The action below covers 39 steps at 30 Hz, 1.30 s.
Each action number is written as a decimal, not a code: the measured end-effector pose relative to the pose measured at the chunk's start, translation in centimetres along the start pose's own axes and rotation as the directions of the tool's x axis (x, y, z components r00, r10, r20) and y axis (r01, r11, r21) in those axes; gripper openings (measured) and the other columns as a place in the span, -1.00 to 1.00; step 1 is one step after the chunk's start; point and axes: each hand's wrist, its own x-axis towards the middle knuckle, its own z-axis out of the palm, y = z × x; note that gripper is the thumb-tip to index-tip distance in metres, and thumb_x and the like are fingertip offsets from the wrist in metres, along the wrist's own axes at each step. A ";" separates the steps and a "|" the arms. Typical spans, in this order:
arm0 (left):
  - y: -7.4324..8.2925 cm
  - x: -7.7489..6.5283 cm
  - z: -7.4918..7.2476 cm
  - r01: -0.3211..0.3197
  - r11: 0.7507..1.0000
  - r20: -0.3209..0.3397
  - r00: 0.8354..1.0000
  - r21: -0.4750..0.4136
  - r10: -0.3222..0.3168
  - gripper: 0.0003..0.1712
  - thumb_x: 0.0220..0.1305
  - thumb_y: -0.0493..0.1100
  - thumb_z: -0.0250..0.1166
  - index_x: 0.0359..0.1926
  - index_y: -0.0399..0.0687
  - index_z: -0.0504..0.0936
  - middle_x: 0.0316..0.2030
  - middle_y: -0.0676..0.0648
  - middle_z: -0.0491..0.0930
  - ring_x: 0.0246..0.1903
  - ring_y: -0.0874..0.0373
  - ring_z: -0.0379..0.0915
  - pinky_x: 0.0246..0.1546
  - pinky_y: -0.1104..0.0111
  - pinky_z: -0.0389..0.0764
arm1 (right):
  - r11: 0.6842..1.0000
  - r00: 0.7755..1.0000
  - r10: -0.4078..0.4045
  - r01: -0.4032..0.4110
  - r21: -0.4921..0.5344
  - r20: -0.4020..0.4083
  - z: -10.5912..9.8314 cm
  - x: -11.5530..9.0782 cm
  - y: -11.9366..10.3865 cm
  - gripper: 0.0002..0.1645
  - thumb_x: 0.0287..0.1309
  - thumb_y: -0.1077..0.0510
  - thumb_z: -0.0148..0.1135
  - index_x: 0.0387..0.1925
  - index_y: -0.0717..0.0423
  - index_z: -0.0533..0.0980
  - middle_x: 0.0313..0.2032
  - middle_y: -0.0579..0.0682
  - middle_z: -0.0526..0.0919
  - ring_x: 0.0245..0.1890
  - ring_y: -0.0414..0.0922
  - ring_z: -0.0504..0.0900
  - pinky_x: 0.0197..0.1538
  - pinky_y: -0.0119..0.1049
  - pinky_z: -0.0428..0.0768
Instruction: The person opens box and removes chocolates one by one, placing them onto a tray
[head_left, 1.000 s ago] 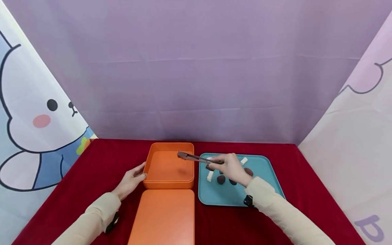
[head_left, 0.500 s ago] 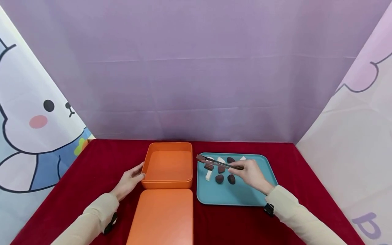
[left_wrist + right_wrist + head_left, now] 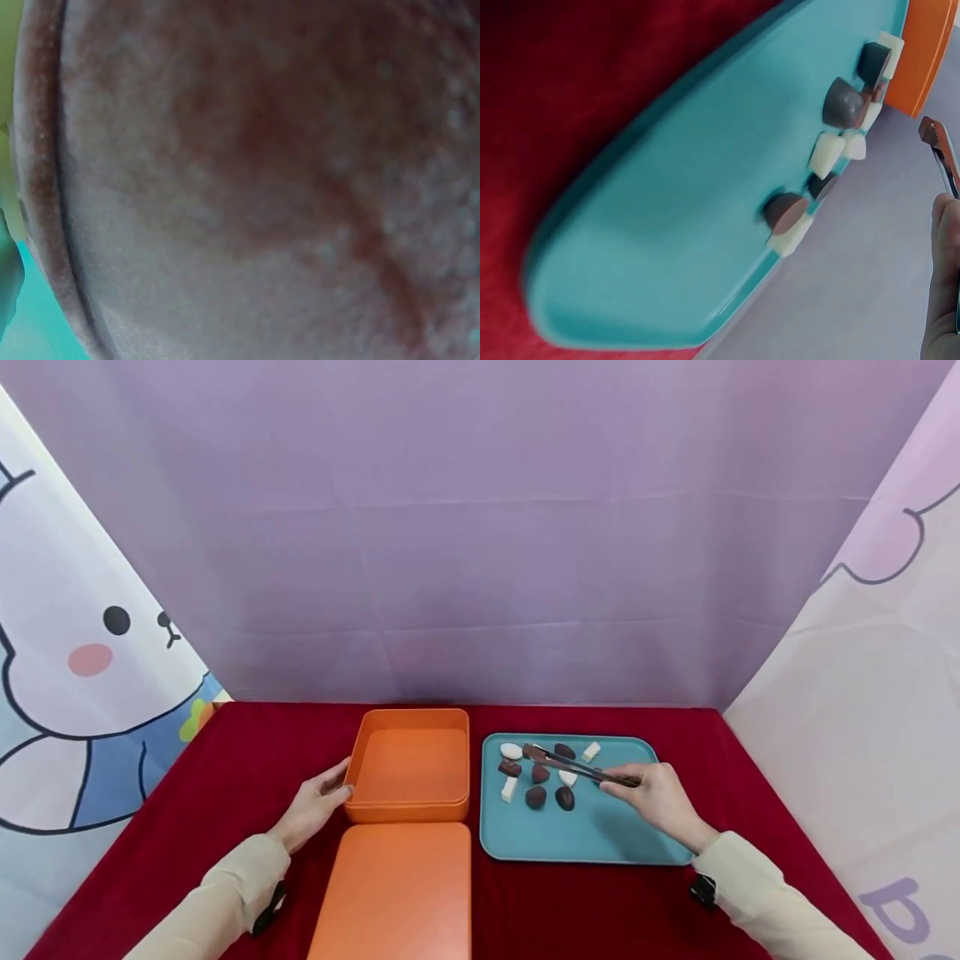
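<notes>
My left hand touches the left side of an orange box, fingers extended and thumb near its front corner. In my right hand I hold dark tongs by the rear part. Their brownish tips hover over several dark and white chocolate-like pieces on a teal tray; I cannot tell whether anything is between the tips. Among the pieces are a dark round piece and a white block. The right wrist view shows the tray and tongs tip; the left wrist view is mostly blurred skin.
An orange lid-like slab lies directly in front of the box. Red cloth covers the table. A lilac curtain hangs behind, with printed sheets on both sides.
My right hand has moved the tongs rightward, from above the orange box to above the tray's pieces. The left hand has stayed at the box.
</notes>
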 end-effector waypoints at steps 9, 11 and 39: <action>0.1 -0.2 -0.1 -0.002 1.000 0.000 1.000 0.014 0.002 -0.29 0.35 -0.12 0.04 0.42 -0.07 -0.04 0.31 -0.28 0.17 0.21 -0.10 0.24 0.16 0.15 0.36 | 0.999 0.999 0.045 -0.045 -0.030 0.007 -1.8 -2.2 1.9 -0.80 -0.07 0.15 0.37 -0.31 0.07 0.69 -0.42 -0.04 0.70 -0.78 -0.34 0.20 -0.72 -0.45 0.24; 0.0 -0.1 -0.3 -0.001 1.000 -0.002 1.000 0.013 0.001 -0.29 0.35 -0.12 0.04 0.42 -0.06 -0.04 0.31 -0.28 0.18 0.21 -0.09 0.23 0.16 0.15 0.37 | 0.998 0.998 0.056 -0.056 -0.035 0.006 -2.1 -2.6 2.2 -0.79 -0.08 0.16 0.38 -0.30 0.09 0.68 -0.42 -0.03 0.70 -0.76 -0.35 0.25 -0.71 -0.46 0.25; 0.1 0.1 -0.3 0.011 1.000 0.013 1.000 -0.005 -0.011 -0.30 0.36 -0.12 0.03 0.42 -0.06 -0.05 0.34 -0.27 0.11 0.27 -0.11 0.15 0.19 0.12 0.33 | 0.981 0.982 0.182 -0.178 -0.084 0.046 -3.8 -5.9 4.6 -0.73 -0.09 0.13 0.38 -0.28 0.16 0.67 -0.51 -0.09 0.66 -0.78 -0.36 0.15 -0.68 -0.47 0.24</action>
